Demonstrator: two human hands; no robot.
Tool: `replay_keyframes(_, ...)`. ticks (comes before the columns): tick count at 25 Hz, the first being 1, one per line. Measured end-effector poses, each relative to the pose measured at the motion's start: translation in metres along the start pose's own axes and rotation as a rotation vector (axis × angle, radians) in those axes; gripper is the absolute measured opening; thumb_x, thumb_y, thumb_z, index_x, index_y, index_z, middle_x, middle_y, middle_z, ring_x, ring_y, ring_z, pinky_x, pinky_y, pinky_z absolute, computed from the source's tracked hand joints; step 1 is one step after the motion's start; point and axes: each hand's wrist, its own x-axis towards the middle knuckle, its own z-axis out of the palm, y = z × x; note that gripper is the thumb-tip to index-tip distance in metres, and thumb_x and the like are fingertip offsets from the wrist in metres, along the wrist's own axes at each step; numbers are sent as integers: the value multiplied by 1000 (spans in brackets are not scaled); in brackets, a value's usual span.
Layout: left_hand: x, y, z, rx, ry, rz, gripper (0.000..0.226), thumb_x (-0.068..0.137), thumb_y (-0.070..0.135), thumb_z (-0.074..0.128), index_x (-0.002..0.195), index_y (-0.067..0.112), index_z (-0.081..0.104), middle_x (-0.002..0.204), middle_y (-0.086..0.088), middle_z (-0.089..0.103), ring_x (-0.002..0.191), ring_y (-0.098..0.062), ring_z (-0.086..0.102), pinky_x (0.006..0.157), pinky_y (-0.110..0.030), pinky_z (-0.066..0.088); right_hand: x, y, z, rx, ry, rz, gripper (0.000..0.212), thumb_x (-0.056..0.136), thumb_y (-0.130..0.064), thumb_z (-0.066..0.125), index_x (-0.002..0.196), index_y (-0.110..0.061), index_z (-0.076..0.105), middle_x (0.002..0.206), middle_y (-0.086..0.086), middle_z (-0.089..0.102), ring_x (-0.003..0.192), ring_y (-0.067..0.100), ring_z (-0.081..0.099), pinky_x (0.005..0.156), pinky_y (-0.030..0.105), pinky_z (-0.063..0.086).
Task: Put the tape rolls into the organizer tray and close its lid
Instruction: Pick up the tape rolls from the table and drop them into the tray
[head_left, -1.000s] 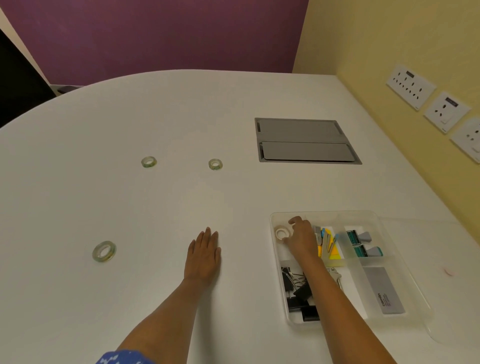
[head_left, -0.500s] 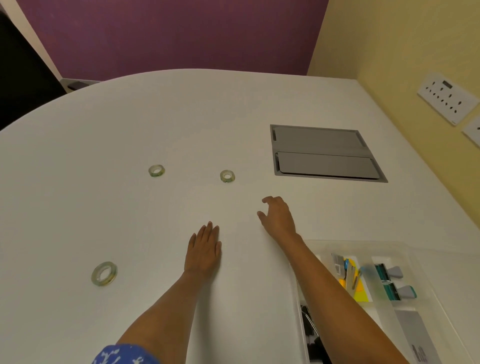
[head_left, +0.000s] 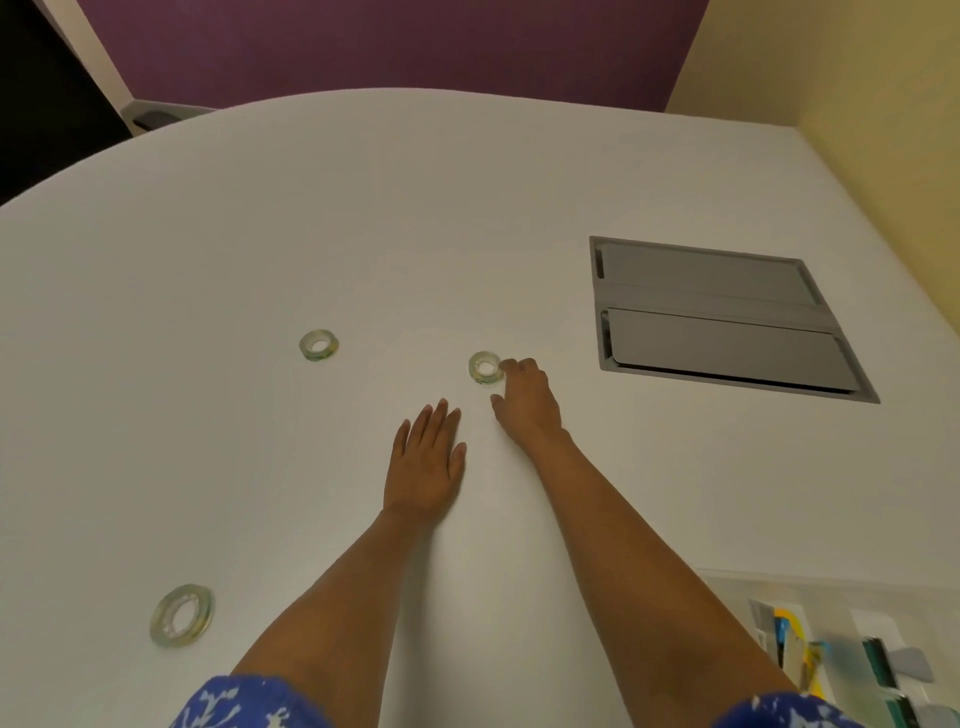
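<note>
If the right hand (head_left: 527, 400) grabs carelessly, the roll (head_left: 486, 368) by its open fingers (head_left: 511, 365) may skid off, far from the tray (head_left: 737, 587); left hand (head_left: 425, 460) lies flat, holding nothing

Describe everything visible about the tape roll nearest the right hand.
The tape roll is a small clear ring with a greenish tint and a pale core, seemingly glossy plastic tape. It lies flat on the white table, hole up, right of a similar roll. The right hand reaches it, fingertips at its right edge; a firm grasp cannot be confirmed.
</note>
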Motion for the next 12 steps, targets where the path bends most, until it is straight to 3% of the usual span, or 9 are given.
replay_keyframes(8,12,-4,10,12,52,-8,55,100,43,20,151,28,10,161,8,6,149,-11,1,121,-34,-4,38,-16,12,11,-74,-49,62,95,-21,58,148,-12,29,152,12,31,138,29,33,107,39,41)
replay_keyframes(12,11,-4,11,30,37,-11,55,100,43,19,151,28,5,161,8,2,149,-11,-3,121,-34,-7,36,-17,15,-23,-50,-92,48,95,-14,56,141,-12,42,141,13,44,129,28,42,100,36,45)
